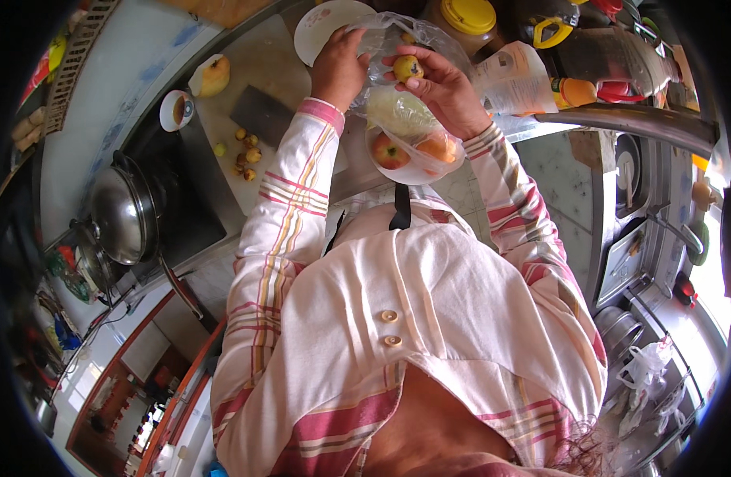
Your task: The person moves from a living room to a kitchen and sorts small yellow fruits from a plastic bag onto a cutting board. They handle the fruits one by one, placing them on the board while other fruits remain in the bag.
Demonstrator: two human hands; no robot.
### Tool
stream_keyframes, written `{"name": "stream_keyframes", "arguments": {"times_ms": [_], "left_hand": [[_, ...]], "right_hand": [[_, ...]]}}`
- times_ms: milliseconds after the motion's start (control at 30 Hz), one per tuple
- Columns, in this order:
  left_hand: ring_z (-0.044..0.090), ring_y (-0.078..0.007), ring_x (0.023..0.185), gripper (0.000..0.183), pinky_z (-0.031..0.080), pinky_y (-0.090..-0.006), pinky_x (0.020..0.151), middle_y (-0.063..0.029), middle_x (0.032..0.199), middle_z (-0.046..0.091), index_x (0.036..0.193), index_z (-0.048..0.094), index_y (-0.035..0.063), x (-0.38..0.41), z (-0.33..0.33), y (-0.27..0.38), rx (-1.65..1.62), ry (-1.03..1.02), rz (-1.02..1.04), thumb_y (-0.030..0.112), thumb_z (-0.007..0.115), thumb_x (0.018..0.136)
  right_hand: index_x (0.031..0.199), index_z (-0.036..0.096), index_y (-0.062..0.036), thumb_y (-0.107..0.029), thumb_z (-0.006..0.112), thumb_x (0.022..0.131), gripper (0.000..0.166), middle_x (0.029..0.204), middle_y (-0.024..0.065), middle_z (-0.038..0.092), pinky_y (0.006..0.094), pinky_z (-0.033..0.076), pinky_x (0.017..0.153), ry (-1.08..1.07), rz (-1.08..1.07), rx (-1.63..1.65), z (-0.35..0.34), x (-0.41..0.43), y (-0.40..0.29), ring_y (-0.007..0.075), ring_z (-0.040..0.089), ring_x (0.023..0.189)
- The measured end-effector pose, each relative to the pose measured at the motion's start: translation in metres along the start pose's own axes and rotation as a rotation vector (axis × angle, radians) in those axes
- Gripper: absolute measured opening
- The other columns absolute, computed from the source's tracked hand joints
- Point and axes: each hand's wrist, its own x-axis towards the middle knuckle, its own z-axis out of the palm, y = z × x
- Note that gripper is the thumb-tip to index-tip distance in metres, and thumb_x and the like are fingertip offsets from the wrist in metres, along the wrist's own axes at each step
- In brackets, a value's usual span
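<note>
Between the thumb and fingers of my right hand is a small round yellow fruit with a dark blemish. My left hand grips the side of a clear plastic bag; its fingertips are partly hidden. More yellow fruit shows through the bag. Just below the hands, a white bowl holds a red-yellow apple, an orange-red fruit and a pale green item under clear plastic. Left of my left forearm, several small yellow fruits lie on a cutting board beside a dark cleaver blade.
A cut pale fruit and a small bowl of dark liquid sit near the board. Behind my left hand is a white plate. A yellow-lidded jar and bottles crowd the right. A lidded wok stands at left.
</note>
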Motion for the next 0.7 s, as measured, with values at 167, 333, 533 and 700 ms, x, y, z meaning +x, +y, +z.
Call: {"name": "stream_keyframes", "arguments": {"times_ms": [167,333,533,700], "left_hand": [[0.057,-0.0315,0.111,0.045,0.048,-0.0381,0.093,-0.0132,0.123,0.058,0.119,0.058,0.0072,-0.002,-0.008,0.008,-0.053,-0.099,-0.067,0.012,0.071,0.076],[0.056,-0.0314,0.113,0.046,0.047,-0.0378,0.094,-0.0133,0.125,0.057,0.122,0.057,0.008,-0.008,-0.009,0.008,-0.066,-0.132,-0.08,0.014,0.07,0.077],[0.055,-0.0315,0.113,0.046,0.047,-0.0379,0.094,-0.0134,0.126,0.056,0.122,0.057,0.0085,-0.01,-0.007,0.01,-0.039,-0.154,-0.079,0.016,0.069,0.079],[0.056,-0.0324,0.111,0.046,0.047,-0.0387,0.093,-0.0143,0.124,0.057,0.122,0.057,0.009,-0.006,-0.01,0.017,-0.052,-0.159,-0.073,0.016,0.069,0.079]], "right_hand": [[0.125,0.052,-0.0015,0.005,0.06,0.088,0.039,0.124,0.0123,0.059,0.0321,0.048,0.098,-0.049,-0.087,-0.051,0.0,-0.006,0.007,0.0229,0.06,0.112],[0.13,0.046,-0.0039,0.015,0.055,0.082,0.052,0.126,0.0125,0.057,0.0338,0.045,0.102,-0.057,-0.139,-0.067,0.011,-0.014,0.0,0.0239,0.056,0.116],[0.14,0.037,-0.0056,0.022,0.049,0.074,0.072,0.122,0.0114,0.057,0.0334,0.042,0.102,-0.078,-0.119,-0.023,0.011,-0.021,-0.004,0.0232,0.054,0.117],[0.144,0.034,-0.0067,0.021,0.05,0.074,0.077,0.12,0.0106,0.057,0.0322,0.042,0.101,-0.082,-0.103,-0.032,-0.001,-0.021,0.0,0.0216,0.055,0.115]]}}
